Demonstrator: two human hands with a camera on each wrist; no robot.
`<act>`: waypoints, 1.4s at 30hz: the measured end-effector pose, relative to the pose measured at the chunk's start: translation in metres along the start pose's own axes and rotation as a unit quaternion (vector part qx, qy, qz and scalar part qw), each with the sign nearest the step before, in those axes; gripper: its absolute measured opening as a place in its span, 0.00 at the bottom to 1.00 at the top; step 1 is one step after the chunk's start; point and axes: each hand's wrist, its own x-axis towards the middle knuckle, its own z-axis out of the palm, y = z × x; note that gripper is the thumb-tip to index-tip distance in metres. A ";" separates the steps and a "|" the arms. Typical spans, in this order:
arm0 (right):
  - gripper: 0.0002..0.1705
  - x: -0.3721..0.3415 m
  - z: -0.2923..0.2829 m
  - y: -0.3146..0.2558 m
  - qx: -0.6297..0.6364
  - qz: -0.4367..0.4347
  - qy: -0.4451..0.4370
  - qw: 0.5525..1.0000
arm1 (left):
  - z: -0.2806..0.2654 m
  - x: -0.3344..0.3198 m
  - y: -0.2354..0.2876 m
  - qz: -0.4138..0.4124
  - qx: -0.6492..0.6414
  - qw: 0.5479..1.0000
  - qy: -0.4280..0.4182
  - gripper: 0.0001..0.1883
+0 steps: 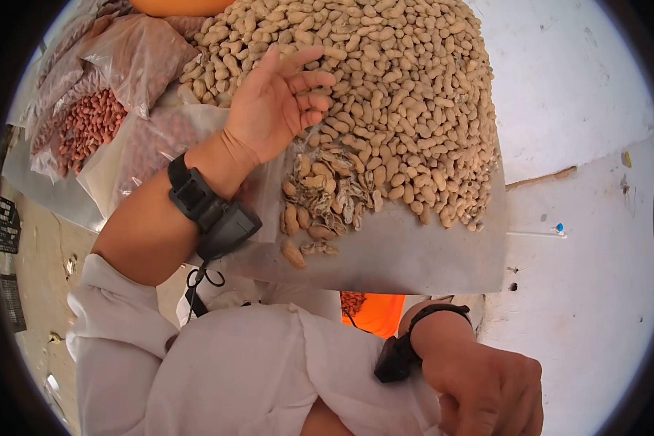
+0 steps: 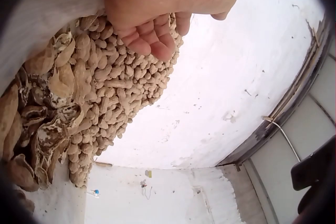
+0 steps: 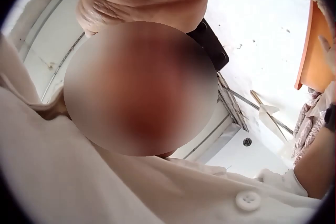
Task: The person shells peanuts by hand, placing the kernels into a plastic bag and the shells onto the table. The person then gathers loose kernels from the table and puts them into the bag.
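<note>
One left hand [image 1: 272,109], fingers [image 1: 312,100] loose, above peanuts [image 1: 414,94]

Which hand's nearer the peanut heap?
Left. The left hand is at the left edge of the peanut heap; the right hand is well back from it, by the shirt.

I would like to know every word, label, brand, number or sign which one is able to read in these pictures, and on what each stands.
None: no text can be read in any view.
Plastic bags: no lettering visible.
Black device on the left wrist and black device on the right wrist: no legible mark.
Black lattice objects: too small to tell.
</note>
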 end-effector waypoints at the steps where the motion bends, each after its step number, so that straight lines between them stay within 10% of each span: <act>1: 0.16 0.000 0.001 0.000 -0.006 0.001 0.001 1.000 | -0.001 0.000 -0.001 0.000 0.000 1.000 -0.003 0.31; 25: 0.21 -0.010 -0.015 0.002 0.077 0.057 0.055 0.994 | 0.001 0.001 -0.001 0.004 0.002 1.000 0.004 0.31; 33: 0.26 -0.021 -0.062 0.028 -0.037 0.164 0.285 0.944 | 0.009 -0.001 0.001 -0.005 0.000 1.000 0.025 0.31; 40: 0.19 -0.017 -0.094 0.043 -0.126 0.220 0.303 0.919 | 0.000 0.002 -0.004 0.033 -0.006 0.997 0.070 0.24; 42: 0.13 -0.014 -0.107 0.054 -0.324 0.265 0.273 0.866 | -0.002 0.004 -0.003 0.050 0.014 0.991 0.123 0.20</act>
